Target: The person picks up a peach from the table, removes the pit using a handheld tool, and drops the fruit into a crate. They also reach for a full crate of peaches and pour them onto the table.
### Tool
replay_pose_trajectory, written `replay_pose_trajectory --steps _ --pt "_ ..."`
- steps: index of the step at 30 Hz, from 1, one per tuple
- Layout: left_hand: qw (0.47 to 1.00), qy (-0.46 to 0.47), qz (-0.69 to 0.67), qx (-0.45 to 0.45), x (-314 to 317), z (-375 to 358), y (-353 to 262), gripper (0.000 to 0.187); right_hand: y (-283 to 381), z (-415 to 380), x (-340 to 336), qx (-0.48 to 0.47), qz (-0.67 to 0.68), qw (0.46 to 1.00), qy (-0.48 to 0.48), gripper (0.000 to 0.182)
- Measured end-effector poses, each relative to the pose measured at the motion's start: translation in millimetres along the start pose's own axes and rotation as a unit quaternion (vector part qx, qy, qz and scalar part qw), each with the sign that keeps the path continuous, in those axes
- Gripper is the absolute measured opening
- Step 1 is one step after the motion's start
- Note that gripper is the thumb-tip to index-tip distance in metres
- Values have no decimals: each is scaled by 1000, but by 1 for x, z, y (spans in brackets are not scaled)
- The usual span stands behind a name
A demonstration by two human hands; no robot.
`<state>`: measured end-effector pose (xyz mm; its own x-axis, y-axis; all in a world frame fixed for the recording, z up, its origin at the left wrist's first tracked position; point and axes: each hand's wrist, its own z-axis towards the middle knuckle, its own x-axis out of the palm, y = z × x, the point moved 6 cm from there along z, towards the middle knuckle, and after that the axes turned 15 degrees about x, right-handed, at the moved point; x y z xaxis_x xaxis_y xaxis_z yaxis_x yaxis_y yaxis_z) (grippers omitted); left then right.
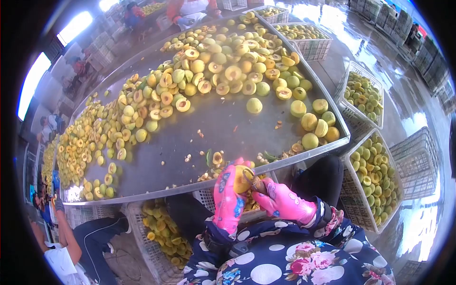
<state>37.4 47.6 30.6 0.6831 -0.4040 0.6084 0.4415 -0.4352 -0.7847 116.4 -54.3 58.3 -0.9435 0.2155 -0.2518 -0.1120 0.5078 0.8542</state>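
Note:
My left hand (227,199), in a pink patterned glove, is closed around a yellow peach half (241,180) just over the table's near edge. In the matching glove, my right hand (285,203) grips a small pitting tool (258,184) with a curved metal loop. The loop lies against the cut face of the peach half. Just beyond my hands, loose stones and scraps (217,159) lie on the metal table (190,137). Beneath them, a crate (204,197) holding yellow pieces is partly hidden by my hands.
Many peach halves (232,72) are heaped across the table. Full crates stand on the right (373,180) and beside my left leg (164,232). A stacked crate (418,161) stands farther right on wet floor. Other people sit at the left (66,247) and far side (192,9).

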Motion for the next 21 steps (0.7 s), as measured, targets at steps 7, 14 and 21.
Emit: replay_pose_trajectory --steps 7,14,21 --pt "998 -23 -40 37 0 -3 8 33 -11 6 8 -58 -16 997 -50 18" --pt "998 -2 28 56 -7 -2 15 33 -18 8 13 -57 -27 998 -9 20" --pt "981 93 171 13 -26 8 20 31 -36 17 16 24 -151 986 61 26"
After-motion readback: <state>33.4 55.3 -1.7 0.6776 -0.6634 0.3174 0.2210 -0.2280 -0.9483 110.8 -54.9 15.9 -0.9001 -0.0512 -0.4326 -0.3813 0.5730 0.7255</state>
